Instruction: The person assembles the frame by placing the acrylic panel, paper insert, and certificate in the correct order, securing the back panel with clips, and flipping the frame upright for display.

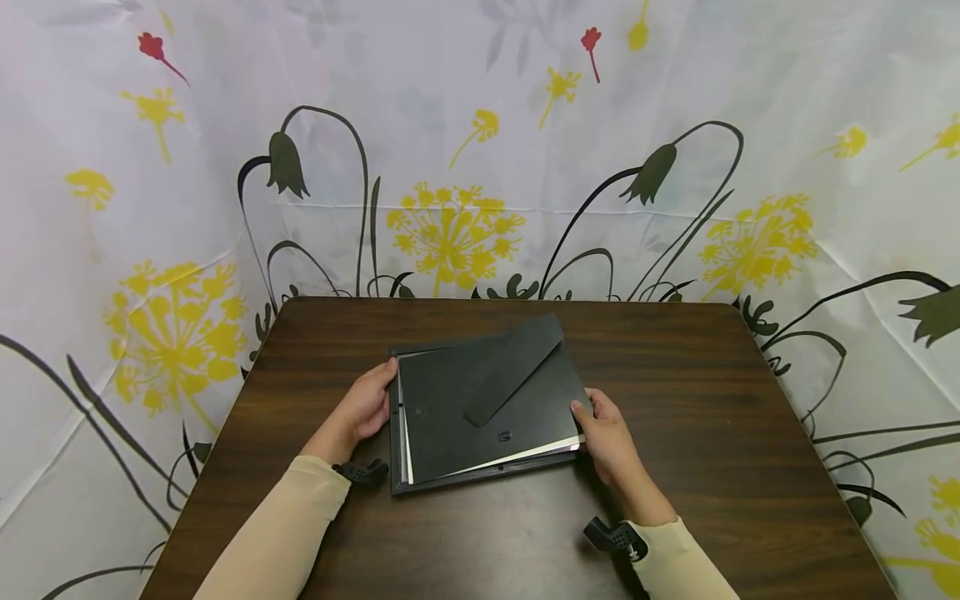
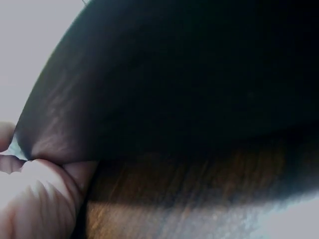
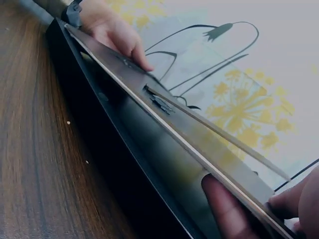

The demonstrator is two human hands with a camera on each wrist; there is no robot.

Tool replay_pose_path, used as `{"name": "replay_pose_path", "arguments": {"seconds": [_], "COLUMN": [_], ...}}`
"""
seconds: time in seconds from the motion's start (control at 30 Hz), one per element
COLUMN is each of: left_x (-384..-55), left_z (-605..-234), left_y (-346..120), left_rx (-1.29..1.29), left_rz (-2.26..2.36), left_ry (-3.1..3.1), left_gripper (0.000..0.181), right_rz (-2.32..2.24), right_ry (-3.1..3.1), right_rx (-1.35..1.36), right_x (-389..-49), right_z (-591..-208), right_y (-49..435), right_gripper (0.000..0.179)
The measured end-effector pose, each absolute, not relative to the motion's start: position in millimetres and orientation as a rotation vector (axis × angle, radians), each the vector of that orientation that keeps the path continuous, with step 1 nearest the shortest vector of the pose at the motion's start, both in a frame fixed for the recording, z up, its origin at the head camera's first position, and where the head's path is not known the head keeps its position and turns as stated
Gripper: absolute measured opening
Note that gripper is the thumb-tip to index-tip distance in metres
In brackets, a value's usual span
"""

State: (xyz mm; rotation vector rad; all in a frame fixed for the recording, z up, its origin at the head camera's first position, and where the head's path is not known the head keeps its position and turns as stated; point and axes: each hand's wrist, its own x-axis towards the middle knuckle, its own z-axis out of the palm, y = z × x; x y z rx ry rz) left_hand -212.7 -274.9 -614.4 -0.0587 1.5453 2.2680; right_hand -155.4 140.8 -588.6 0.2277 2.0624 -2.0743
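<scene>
A black picture frame [image 1: 491,472] lies face down on the table. Its black backing board [image 1: 442,417], with a stand leg [image 1: 517,371] folded out at a slant, sits tilted, raised at the right. Pale sheet edges [image 1: 517,454] show beneath the board. My left hand [image 1: 367,406] grips the frame's left side, thumb on top; in the left wrist view the dark frame [image 2: 174,74] hides most of the fingers. At the board's right edge, my right hand [image 1: 606,433] pinches the board, and the right wrist view shows a finger [image 3: 224,206] under it, above the frame's glass.
The dark wooden table [image 1: 697,400] extends around the frame on all sides. Behind it hangs a white curtain [image 1: 465,83] with a flower print. Each wrist carries a small black camera [image 1: 615,537].
</scene>
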Motion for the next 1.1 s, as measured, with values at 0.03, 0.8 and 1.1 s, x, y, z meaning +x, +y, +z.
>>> {"name": "replay_pose_path", "arguments": {"seconds": [0.03,0.8,1.1], "left_x": [-212.8,-210.5,-211.3], "left_z": [-614.2,-614.6,-611.9], "left_y": [-274.8,-283.3,-276.0], "left_rx": [-0.051,-0.049,-0.069], "left_rz": [2.263,2.3,2.288], "left_ry": [1.549,1.426,1.449], "left_gripper": [0.052,0.042,0.033], "right_rz": [-2.071,-2.031,-1.823], "right_ry": [2.071,2.191,2.507], "right_rx": [0.235,0.217,0.264], "right_x": [-155.4,-160.7,-151.6], "right_z": [-588.5,-591.5,-584.0], "right_y": [140.5,125.9,123.5], "right_gripper": [0.03,0.024,0.031]}}
